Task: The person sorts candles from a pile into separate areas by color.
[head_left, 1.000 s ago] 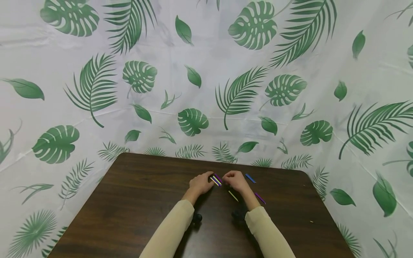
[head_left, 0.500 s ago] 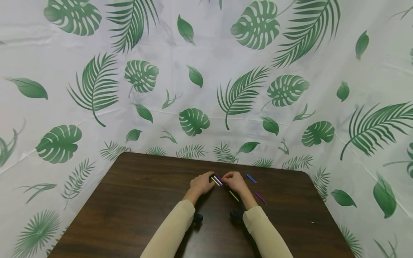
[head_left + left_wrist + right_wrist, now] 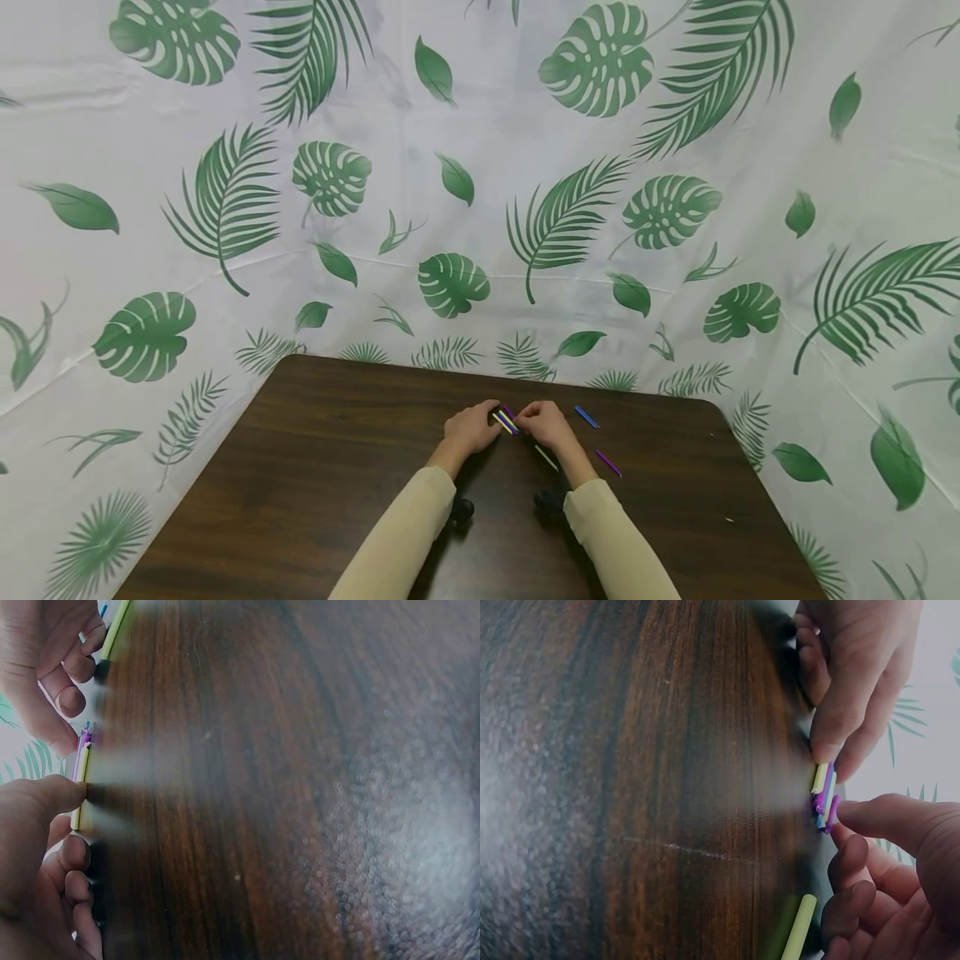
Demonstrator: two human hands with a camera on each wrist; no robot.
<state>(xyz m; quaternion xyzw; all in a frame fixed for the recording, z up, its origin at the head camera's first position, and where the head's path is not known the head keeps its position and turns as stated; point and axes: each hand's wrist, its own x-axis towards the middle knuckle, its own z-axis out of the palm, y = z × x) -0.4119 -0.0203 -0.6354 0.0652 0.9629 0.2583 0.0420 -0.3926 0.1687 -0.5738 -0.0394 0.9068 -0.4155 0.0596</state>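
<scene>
My left hand (image 3: 470, 429) grips a small bundle of thin coloured sticks (image 3: 506, 422), in yellow, purple and blue, with thumb and fingers around one end. At the bundle's other end, my right hand (image 3: 545, 422) pinches a purple stick (image 3: 834, 811) lying along it. In the left wrist view a yellow stick (image 3: 82, 769) of the bundle shows beneath the left thumb. Part of the bundle is hidden by the fingers. Below the right hand a loose yellow stick (image 3: 547, 457) lies on the table.
A blue stick (image 3: 587, 417) and another purple stick (image 3: 608, 463) lie right of the right hand on the dark wooden table (image 3: 315, 467). Farther right is a tiny yellowish bit (image 3: 730, 520). A leaf-patterned cloth (image 3: 375, 275) hangs behind the table.
The right hand has shifted slightly left, its fingertips now right at the bundle's end. My left hand keeps its hold, and the loose sticks stay where they were. The head view has shifted slightly.
</scene>
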